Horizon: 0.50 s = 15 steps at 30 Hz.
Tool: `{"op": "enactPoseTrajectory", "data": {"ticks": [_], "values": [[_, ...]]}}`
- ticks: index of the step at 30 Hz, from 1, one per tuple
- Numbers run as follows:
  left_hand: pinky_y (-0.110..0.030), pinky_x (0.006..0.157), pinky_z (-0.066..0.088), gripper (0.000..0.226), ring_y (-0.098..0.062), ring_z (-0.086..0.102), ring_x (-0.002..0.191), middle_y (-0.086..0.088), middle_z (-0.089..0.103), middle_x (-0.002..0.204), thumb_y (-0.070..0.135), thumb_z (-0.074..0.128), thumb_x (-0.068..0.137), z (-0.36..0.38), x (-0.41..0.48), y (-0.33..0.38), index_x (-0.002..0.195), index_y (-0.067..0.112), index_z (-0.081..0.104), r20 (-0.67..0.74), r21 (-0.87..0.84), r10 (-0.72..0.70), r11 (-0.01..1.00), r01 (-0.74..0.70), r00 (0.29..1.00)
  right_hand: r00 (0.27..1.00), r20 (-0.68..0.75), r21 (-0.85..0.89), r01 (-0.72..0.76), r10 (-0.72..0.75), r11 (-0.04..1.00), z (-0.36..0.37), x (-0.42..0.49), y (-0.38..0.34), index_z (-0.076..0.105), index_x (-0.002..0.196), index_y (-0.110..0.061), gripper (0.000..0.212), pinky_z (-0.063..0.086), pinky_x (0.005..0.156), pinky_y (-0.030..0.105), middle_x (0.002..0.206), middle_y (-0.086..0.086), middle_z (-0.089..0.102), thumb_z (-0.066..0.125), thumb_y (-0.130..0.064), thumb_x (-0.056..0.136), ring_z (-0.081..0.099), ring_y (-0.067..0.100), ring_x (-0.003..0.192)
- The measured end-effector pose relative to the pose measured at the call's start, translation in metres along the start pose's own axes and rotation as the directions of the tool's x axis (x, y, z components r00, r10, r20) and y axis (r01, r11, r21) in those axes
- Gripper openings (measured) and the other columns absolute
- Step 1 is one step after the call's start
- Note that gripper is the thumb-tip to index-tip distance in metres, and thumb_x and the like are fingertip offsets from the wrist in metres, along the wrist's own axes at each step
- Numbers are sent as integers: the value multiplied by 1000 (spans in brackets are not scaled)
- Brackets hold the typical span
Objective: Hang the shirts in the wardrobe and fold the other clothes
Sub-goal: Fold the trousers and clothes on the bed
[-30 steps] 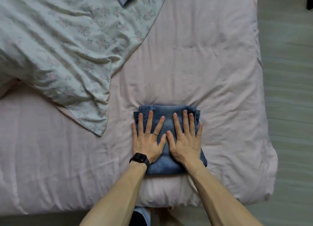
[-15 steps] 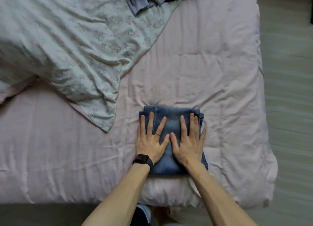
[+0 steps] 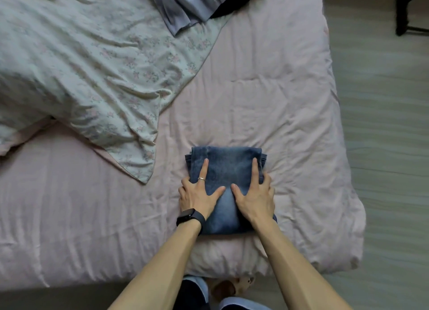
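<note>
1. Near the bed's [image 3: 278, 100] front edge, toward its right corner, folded blue jeans [image 3: 228, 170] lie flat on the pink cover.
2. The left hand [image 3: 199, 198], black watch [image 3: 190, 218] at the wrist, lays one finger and the thumb on top. Its other fingers curl over the jeans' left side, a grip holding the denim.
3. The right hand [image 3: 255, 198] mirrors this grip on the right side.
4. A floral quilt [image 3: 92, 66] covers the far left corner, and grey-blue clothes [image 3: 183, 5] lie at the far edge.

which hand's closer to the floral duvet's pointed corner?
Left. The left hand grips the folded jeans at their left edge, just right of the floral duvet corner; the right hand grips their opposite edge, farther away.
</note>
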State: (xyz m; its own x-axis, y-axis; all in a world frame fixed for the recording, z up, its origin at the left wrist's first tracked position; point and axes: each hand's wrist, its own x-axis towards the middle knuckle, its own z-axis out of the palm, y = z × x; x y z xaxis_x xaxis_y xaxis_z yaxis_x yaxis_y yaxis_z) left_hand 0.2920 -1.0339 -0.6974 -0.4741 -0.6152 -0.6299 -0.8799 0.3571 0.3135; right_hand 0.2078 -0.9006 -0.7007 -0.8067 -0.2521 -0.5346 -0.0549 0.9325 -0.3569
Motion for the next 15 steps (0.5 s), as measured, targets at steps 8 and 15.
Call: {"op": "enactPoseTrajectory", "data": {"ticks": [8,15], "values": [[-43,94,48,95,-36,48,101,-11,35,117,74,63,76,7,6,1,145,67,-1,-49,-79,6,997,-10,999,998,-65,-12,20,-20,1000,10,0,-1,-10,157,-42,93,49,91,52,157,11,20,51,-66,91,44,39,123],[-41,96,49,97,-38,51,102,-13,37,120,69,65,78,5,7,2,146,66,-5,-30,-96,45,994,-48,999,999,-44,7,21,-21,1000,9,-2,-7,-11,157,-43,90,48,95,53,161,9,14,49,-65,93,41,36,133]]}}
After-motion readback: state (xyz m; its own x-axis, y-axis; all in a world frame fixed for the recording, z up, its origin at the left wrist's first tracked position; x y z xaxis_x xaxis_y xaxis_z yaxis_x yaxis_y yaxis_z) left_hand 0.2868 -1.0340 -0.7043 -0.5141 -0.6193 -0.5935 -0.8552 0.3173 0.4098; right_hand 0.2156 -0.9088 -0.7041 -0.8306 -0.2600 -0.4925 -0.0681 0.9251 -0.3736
